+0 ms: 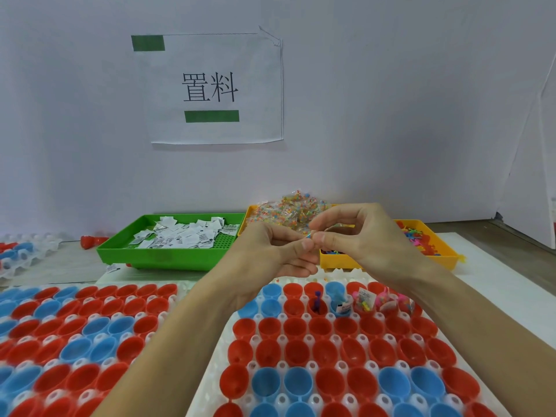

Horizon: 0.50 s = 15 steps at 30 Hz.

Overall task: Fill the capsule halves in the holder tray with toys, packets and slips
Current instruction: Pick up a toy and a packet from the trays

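White tabletop (493, 284) runs back to a pale wall, and nearest the camera two white plastic holder trays sit side by side on it. Right-hand holder tray (210, 383) carries rows of open red and blue plastic capsule halves (296, 353); in its far row a few halves already hold small toys and printed slips (365, 297), the rest of the cups showing bare. Left-hand holder tray (173, 308) is likewise packed with red and blue halves.

Both forearms reach up from the bottom edge and meet above the far end of the right tray. Left hand (270, 254) has its thumb and forefinger closed on a small clear packet (310, 234), other fingers curled beneath. Right hand (352, 233) pinches the same packet from the opposite side, wrist bent, remaining fingers arched over.

Behind them sit a green plastic bin (168, 257) of white paper slips, a heap of clear packets of coloured beads (296, 207), and a yellow bin (445, 260) of bright toys. On the wall hangs a paper sign (216, 88).
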Each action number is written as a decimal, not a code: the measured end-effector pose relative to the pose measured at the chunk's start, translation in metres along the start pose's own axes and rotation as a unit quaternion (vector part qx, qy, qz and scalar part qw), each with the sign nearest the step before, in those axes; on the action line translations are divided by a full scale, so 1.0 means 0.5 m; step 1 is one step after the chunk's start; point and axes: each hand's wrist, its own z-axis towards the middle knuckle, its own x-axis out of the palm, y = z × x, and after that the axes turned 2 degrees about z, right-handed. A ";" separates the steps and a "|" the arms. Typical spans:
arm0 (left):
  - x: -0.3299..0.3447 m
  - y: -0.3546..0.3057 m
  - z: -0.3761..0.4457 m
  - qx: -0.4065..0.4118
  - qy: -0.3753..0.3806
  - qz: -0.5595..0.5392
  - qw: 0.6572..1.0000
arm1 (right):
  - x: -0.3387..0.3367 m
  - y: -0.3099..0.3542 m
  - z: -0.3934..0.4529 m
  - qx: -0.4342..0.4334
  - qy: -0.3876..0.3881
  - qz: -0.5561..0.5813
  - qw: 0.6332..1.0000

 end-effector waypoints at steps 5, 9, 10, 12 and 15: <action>0.004 -0.001 -0.002 0.051 -0.034 0.078 0.995 | 0.001 0.000 0.002 0.019 0.011 -0.003 1.000; 0.010 0.003 0.005 0.098 -0.085 0.148 0.980 | 0.002 -0.002 0.005 0.075 0.028 0.078 0.994; 0.011 0.005 0.007 0.112 -0.098 0.161 0.976 | 0.002 -0.001 0.005 0.084 0.029 0.086 0.992; 0.012 0.010 0.010 0.146 -0.117 0.203 0.961 | 0.003 0.000 0.005 0.091 0.033 0.089 0.991; 0.010 0.014 0.010 0.185 -0.114 0.267 0.939 | 0.002 -0.002 0.005 0.091 0.030 0.093 0.991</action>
